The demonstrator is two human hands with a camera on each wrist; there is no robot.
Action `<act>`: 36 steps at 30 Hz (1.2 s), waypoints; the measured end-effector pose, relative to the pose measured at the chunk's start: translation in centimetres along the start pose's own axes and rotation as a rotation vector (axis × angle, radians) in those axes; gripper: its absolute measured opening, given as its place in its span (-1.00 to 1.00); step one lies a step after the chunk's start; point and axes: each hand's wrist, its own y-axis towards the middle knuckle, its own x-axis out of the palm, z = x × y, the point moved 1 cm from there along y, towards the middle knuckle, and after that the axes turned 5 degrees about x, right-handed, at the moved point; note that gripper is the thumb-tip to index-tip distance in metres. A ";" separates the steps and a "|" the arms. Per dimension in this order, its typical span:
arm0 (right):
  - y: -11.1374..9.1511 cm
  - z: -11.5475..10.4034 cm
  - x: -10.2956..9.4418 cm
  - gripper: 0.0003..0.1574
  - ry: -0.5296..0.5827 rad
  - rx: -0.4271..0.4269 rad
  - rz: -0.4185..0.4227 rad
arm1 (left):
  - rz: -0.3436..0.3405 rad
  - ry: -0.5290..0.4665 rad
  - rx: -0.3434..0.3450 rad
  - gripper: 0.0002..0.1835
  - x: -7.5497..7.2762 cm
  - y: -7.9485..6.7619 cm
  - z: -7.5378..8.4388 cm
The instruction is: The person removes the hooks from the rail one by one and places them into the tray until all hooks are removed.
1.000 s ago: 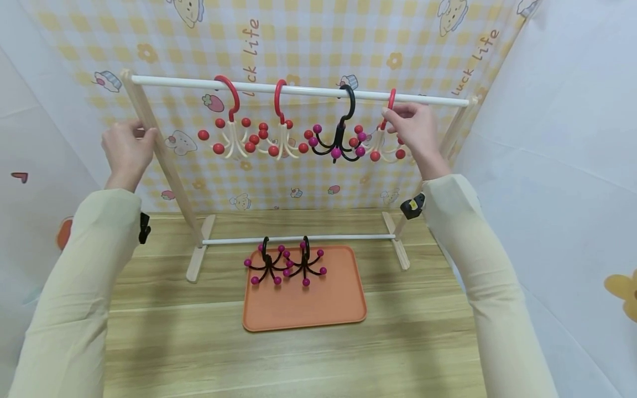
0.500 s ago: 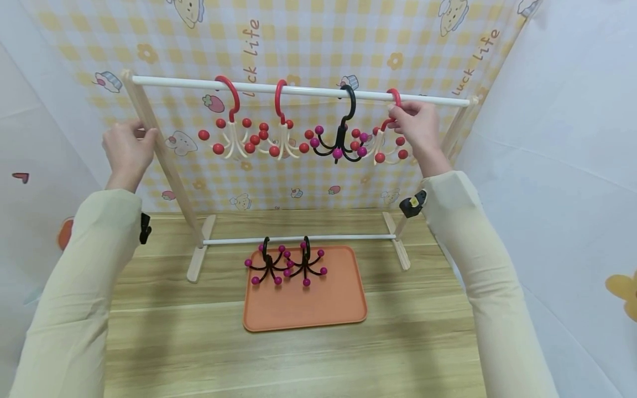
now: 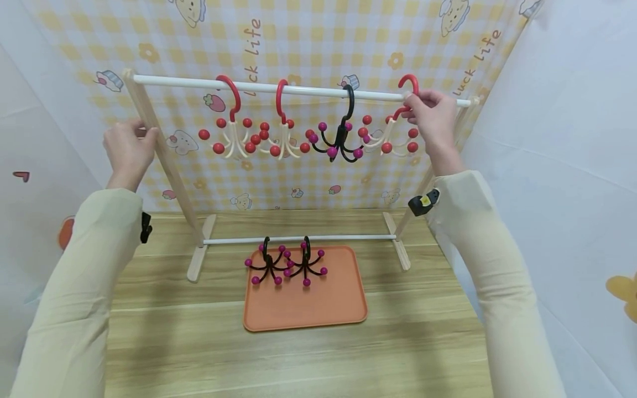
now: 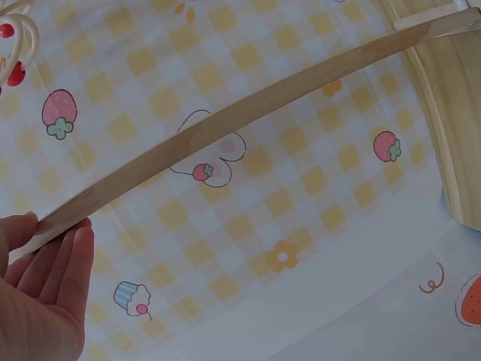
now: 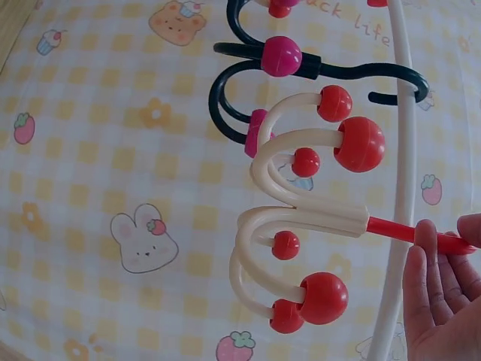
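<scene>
My right hand (image 3: 434,121) pinches the red hook of a cream rotating hanger with red ball tips (image 3: 390,131). Its hook rises above the white top rod (image 3: 308,90), apparently free of it, and the body tilts. In the right wrist view, thumb and fingers hold the red shaft (image 5: 392,229) close by the rod. My left hand (image 3: 128,152) grips the rack's left wooden post (image 3: 171,171) between thumb and fingers, also plain in the left wrist view. Just left of the held hanger, a black hanger with magenta balls (image 3: 341,135) hangs on the rod.
Two more cream hangers with red hooks, a left one (image 3: 233,132) and a middle one (image 3: 283,132), hang on the rod. Below, an orange tray (image 3: 318,309) carries two black hangers (image 3: 306,260). A lower white bar (image 3: 348,237) runs behind the tray.
The right hand has moved up and to the right, lifting the red hook from the rod to above it. The held hanger now leans more. My left hand stays on the post.
</scene>
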 end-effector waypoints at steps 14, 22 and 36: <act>-1.4 -0.1 -1.7 -0.74 0.033 -0.016 -0.031 | -0.006 -0.010 0.002 -0.59 -0.1 -0.1 0.2; -2.3 1.3 -2.2 -0.68 -0.014 -0.017 -0.056 | -0.020 -0.008 -0.014 -0.59 -0.2 0.0 0.1; -3.8 5.2 -2.1 -0.78 -0.069 -0.001 -0.096 | -0.017 -0.012 -0.013 -0.57 -0.2 -0.1 0.2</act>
